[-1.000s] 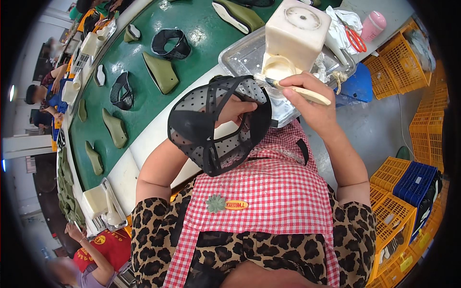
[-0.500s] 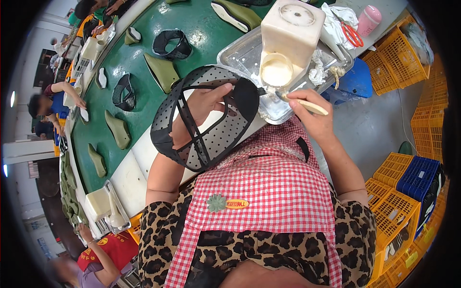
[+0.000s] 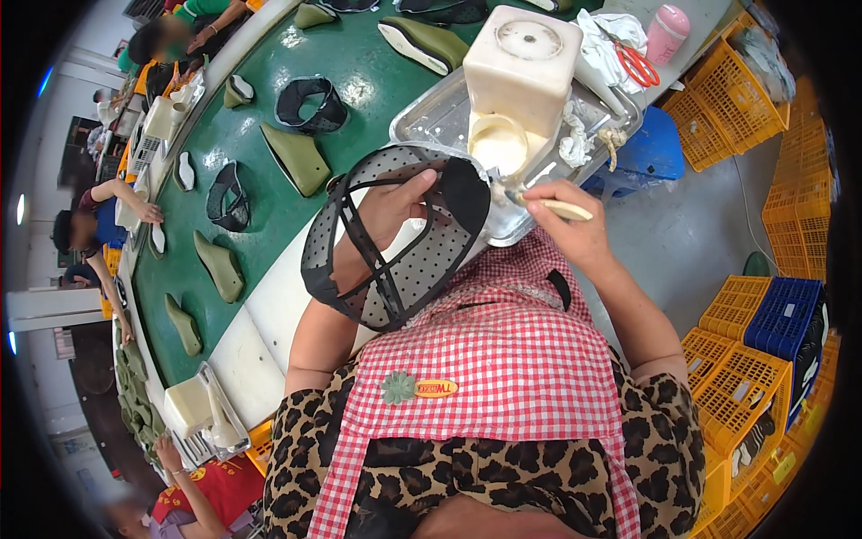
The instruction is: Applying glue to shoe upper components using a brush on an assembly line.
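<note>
A black dotted-mesh shoe upper [image 3: 449,256] with crossing straps hangs over my left hand [image 3: 388,214]. The hand reaches up inside it, with the thumb pressed on the material near its solid black end. Between the fingers of my right hand [image 3: 575,235] is a brush [image 3: 567,210] with a pale handle. Its bristle end is close to the upper's black edge; whether they touch I cannot tell. Just beyond stands a whitish plastic glue container [image 3: 521,67], its round mouth [image 3: 499,149] full of cream-coloured glue. It sits on a metal tray [image 3: 429,117].
Green shoe lasts [image 3: 296,160] and black mesh uppers [image 3: 310,105] are spread over the green table [image 3: 269,193]. Red-handled scissors [image 3: 636,65] lie on a white cloth beside a pink bottle [image 3: 668,34]. Yellow crates [image 3: 736,395] and a blue bin [image 3: 655,148] stand right. Co-workers are at left.
The upper and my left hand have shifted slightly right, toward the brush. The whole view has moved a little. At the left, co-workers' arms have changed position.
</note>
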A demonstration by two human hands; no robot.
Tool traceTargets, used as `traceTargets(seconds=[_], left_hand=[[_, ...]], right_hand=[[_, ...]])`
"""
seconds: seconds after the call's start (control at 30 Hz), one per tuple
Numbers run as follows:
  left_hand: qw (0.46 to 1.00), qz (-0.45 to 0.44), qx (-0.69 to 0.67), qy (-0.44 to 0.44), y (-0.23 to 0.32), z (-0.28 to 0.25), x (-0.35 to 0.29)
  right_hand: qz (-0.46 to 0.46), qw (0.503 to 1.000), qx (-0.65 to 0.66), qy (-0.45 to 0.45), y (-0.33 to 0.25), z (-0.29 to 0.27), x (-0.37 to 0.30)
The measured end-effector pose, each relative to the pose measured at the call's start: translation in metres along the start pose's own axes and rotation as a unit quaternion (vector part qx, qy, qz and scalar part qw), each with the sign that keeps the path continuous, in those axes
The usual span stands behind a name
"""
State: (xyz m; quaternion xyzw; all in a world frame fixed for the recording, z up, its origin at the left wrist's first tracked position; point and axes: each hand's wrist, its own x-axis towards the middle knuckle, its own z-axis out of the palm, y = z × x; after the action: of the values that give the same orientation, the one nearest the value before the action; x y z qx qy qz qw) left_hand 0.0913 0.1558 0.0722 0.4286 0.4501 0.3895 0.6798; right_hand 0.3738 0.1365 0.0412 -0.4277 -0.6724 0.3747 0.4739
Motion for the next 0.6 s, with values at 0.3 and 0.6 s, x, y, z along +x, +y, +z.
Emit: traceTargets(seconds=[0.3,0.6], left_hand=[[0.999,0.014,0.029,-0.006,-0.009,-0.012,0.003],[0.998,0.045,-0.034,0.005,0.0,-0.022,-0.007]], right_hand=[[-0.041,0.999,-0.009,0.034,-0.022,0.003,0.015],[-0.018,0.999,-0.032,0.014,-0.001,0.007,0.006]])
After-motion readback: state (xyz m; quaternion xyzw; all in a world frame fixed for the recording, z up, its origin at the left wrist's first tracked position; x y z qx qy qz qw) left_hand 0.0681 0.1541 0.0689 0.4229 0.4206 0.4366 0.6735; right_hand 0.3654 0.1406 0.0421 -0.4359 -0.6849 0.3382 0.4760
